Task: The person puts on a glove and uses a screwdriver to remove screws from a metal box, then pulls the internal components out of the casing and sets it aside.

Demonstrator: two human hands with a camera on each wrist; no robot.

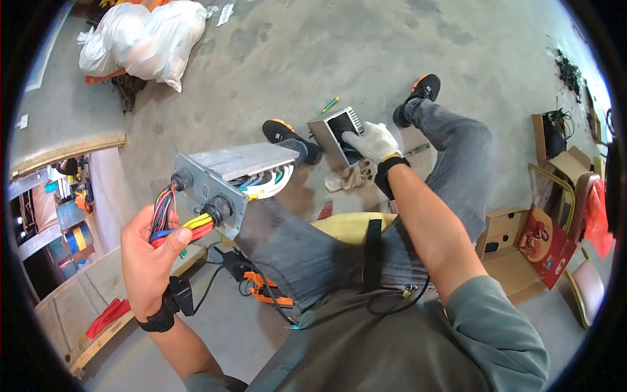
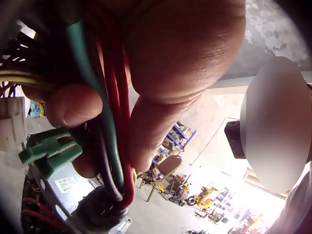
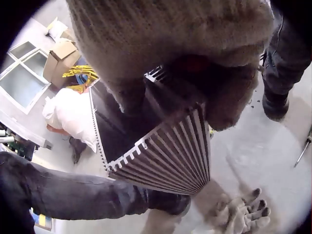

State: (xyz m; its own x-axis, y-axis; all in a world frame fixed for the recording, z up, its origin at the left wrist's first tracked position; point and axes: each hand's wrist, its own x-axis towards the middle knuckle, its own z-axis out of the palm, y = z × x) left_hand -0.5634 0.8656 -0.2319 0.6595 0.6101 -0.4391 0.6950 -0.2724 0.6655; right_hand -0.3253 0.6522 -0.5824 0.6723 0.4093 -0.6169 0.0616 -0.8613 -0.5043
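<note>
In the head view the bare left hand (image 1: 151,251) grips a bundle of coloured wires (image 1: 196,228) that come out of a grey metal box (image 1: 238,162) resting on the person's thigh. The left wrist view shows red and green wires (image 2: 113,141) between its thumb and fingers, beside a green connector (image 2: 53,153). The right hand (image 1: 375,142), in a white knit glove, holds a finned metal housing (image 1: 336,134) by its edge between the feet. In the right wrist view gloved fingers (image 3: 129,95) reach inside the ribbed, hollow housing (image 3: 170,156), with the thumb outside.
A loose glove (image 1: 353,178) and a screwdriver (image 1: 417,149) lie on the floor near the housing. White sacks (image 1: 147,42) stand at upper left, an open cardboard box (image 1: 513,255) at right, an orange tool (image 1: 268,291) below the metal box, and a low bench (image 1: 85,313) at left.
</note>
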